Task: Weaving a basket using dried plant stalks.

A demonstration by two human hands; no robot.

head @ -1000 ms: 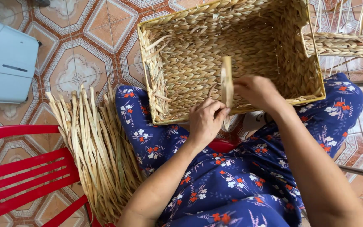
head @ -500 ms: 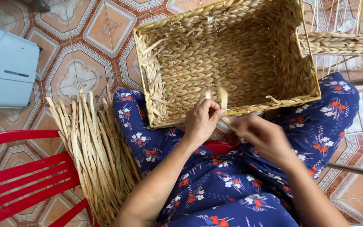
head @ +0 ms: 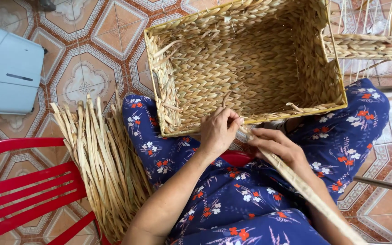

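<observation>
Head view. My left hand [head: 218, 131] pinches the near rim of the woven basket [head: 250, 68] on my lap. My right hand [head: 277, 146], which a second ago was raised inside the basket, has dropped below the rim; its fingers close on a long reed strand [head: 305, 186], apparently pulled through. Reed bundle [head: 100, 154] beside red chair [head: 19, 190].

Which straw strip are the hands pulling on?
The long strip running from the basket rim down past the right hand; the other strips lie bundled on the floor, untouched.
</observation>
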